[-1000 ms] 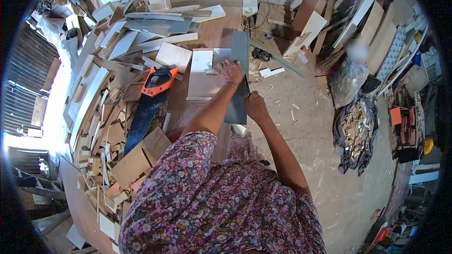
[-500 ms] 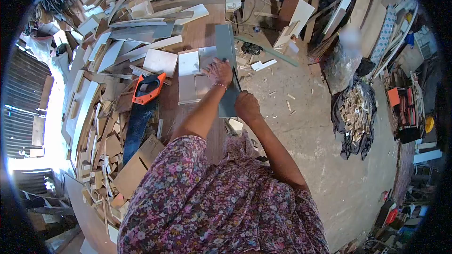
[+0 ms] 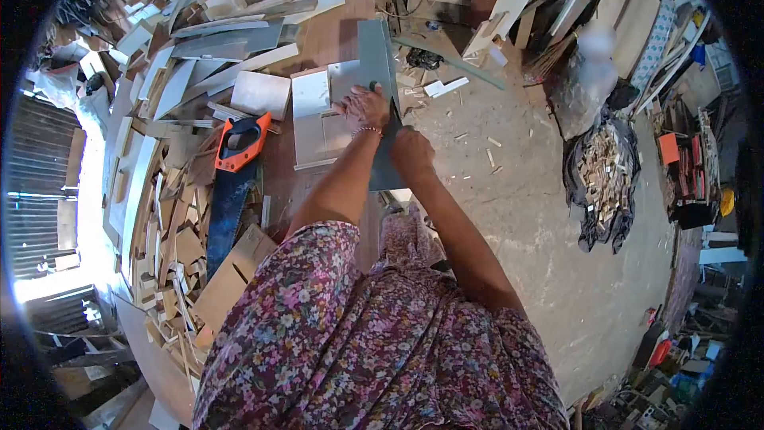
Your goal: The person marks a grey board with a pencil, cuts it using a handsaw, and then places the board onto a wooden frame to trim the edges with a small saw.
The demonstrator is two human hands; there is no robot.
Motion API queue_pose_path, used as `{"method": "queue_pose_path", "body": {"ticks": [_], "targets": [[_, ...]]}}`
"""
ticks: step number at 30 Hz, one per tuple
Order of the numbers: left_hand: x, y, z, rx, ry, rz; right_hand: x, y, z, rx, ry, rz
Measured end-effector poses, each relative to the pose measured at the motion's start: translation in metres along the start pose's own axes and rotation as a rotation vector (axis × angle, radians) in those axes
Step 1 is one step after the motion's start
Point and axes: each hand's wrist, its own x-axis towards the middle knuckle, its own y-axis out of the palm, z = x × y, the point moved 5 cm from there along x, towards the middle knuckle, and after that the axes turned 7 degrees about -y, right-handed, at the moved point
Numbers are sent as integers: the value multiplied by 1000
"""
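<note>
A long grey-green board lies lengthwise in front of me on a brown wooden surface. My left hand rests on it with the fingers spread, a beaded bracelet at the wrist. At the board's right edge, my right hand is closed in a fist. What it grips is hidden, though a dark thin line runs along the edge just ahead of it. Beside the board, to the left, lies a pale flat panel with a white section. A handsaw with an orange and black handle lies further left.
Offcuts and boards crowd the left side. On the concrete floor to the right are wood chips and a black bag of wood scraps. Long planks lean at the back right.
My right hand has moved slightly forward along the board's edge. My left hand stays on the board. The whole view has shifted a little.
</note>
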Motion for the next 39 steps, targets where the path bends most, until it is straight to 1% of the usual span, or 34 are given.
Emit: {"method": "queue_pose_path", "body": {"ticks": [1,3,4,6,7,9,10,12,13,15,16,18,19,22,24,25,27,28,30,34,36,39], "targets": [[-1,-2,-1,5,0,2,-2,-4,2,3,2,3],[-1,-7,-2,1,-45,49,-12,-9,9,5,-38,144],[-1,-7,-3,0,-44,50,-25,-10,8,4,-37,142],[0,-6,-2,-9,-108,75,-54,-17,1,45,28,127],[0,-6,-3,-15,-105,76,-54,-21,1,40,29,123],[-2,-6,-2,-14,-65,69,-58,-25,-1,67,136,145],[-3,-1,0,-9,-61,68,-53,-17,-7,72,139,144],[0,2,2,51,-13,-10,-25,1,-12,5,-33,89],[1,-2,1,57,-9,-13,-15,-1,-7,12,-31,87],[2,-1,0,-16,-54,100,-3,-5,4,11,-58,160],[1,-2,-1,-17,-57,100,-4,-11,7,9,-60,162],[1,-6,-1,42,-46,46,-7,-19,10,136,58,156],[1,-9,0,42,-47,44,-15,-17,10,137,56,156],[-2,-10,-5,19,-46,29,-44,-17,2,72,79,166],[-1,-2,-1,3,-36,-59,-49,-17,-1,-8,143,202],[2,11,4,2,-34,-60,-41,-14,-3,-8,144,199],[11,27,7,30,-38,-119,-9,-3,-4,52,46,235],[11,13,3,27,-30,-128,2,-2,-1,56,44,224],[5,1,1,38,-52,68,15,-4,10,16,-6,161],[3,-2,2,8,-114,23,-4,-8,9,53,2,234],[-1,-6,-1,49,-72,-12,-24,-7,-2,121,156,154],[-2,-10,-1,-4,-44,23,-24,-10,-2,79,179,140]]}}
